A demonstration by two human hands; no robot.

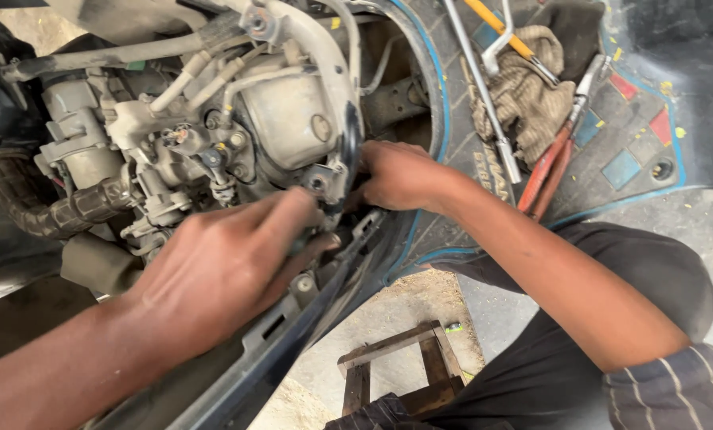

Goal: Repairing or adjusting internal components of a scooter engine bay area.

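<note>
A scooter's dusty engine bay (281,119) fills the upper left, with a grey carburettor body, hoses and a ribbed black rubber intake tube (62,209). My left hand (221,267) reaches in from the lower left, fingers curled against a small metal bracket (318,181) at the frame's edge. My right hand (400,175) comes in from the right and grips the dark blue body panel edge (356,143) beside the same bracket. What the fingertips of either hand pinch is hidden.
On the scooter's patterned floor mat (627,151) lie a brown rag (527,91), a long metal T-wrench (484,87), a yellow-handled screwdriver (496,28) and red-handled pliers (551,163). A small wooden stool (400,370) stands on the concrete below.
</note>
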